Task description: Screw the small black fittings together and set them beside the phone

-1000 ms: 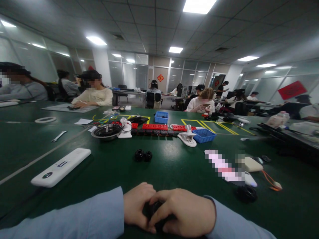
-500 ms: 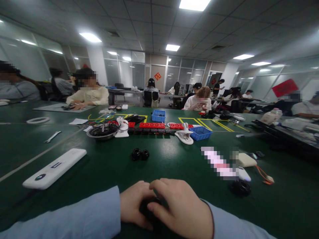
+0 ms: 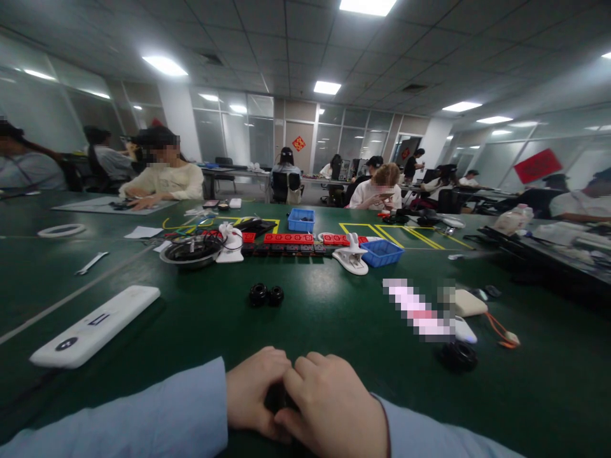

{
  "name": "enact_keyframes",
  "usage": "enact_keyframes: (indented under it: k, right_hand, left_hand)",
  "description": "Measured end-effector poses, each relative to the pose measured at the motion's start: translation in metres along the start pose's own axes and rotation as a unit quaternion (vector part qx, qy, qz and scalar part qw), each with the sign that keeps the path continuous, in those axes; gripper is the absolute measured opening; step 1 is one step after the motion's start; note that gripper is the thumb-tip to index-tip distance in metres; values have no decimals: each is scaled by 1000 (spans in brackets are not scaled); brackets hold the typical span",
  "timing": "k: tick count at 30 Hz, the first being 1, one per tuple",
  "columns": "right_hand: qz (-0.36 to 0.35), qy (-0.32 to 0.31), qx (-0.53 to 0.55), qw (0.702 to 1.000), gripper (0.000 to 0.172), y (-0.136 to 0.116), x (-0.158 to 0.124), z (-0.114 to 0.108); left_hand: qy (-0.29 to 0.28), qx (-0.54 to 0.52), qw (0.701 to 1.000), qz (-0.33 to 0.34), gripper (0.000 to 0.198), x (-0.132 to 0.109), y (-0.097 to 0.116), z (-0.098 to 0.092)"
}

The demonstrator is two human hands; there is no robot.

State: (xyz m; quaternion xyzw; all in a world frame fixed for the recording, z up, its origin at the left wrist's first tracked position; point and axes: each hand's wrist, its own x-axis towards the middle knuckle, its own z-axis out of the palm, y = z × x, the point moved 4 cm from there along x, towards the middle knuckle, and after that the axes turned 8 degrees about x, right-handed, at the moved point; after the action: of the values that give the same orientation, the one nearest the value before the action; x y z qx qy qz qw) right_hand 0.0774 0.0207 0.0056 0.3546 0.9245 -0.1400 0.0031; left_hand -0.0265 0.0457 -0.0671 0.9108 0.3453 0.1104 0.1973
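At the near edge of the green table, my left hand (image 3: pixel 255 388) and my right hand (image 3: pixel 337 401) are closed together around a black object (image 3: pixel 275 397). Only a dark sliver of it shows between the fingers, so its kind cannot be made out. Just beyond the hands sit two black ring-shaped parts (image 3: pixel 266 294), side by side. Another black ring-shaped part (image 3: pixel 458 355) lies off to the right of my right hand.
A long white device (image 3: pixel 98 326) lies at left, with a wrench (image 3: pixel 92 263) beyond it. Across the middle stand a metal bowl (image 3: pixel 191 259), red power strips (image 3: pixel 289 238), a white clip (image 3: pixel 352 257) and a blue bin (image 3: pixel 383 252). Several people sit farther off.
My right hand's fingers have drawn in closer around the black object, against my left hand. The whole view has shifted slightly; the things on the table stay in place.
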Motion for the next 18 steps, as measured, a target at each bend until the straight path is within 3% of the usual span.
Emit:
enact_keyframes:
  k: [7, 18]
  right_hand:
    - [-3, -16, -3, 1000, 24, 0, 3, 1]
    - [-6, 20, -27, 999, 25, -1, -2, 4]
  left_hand:
    - [2, 2, 1000, -15, 47, 0, 0, 1]
    - [-25, 11, 1000, -15, 44, 1, -2, 4]
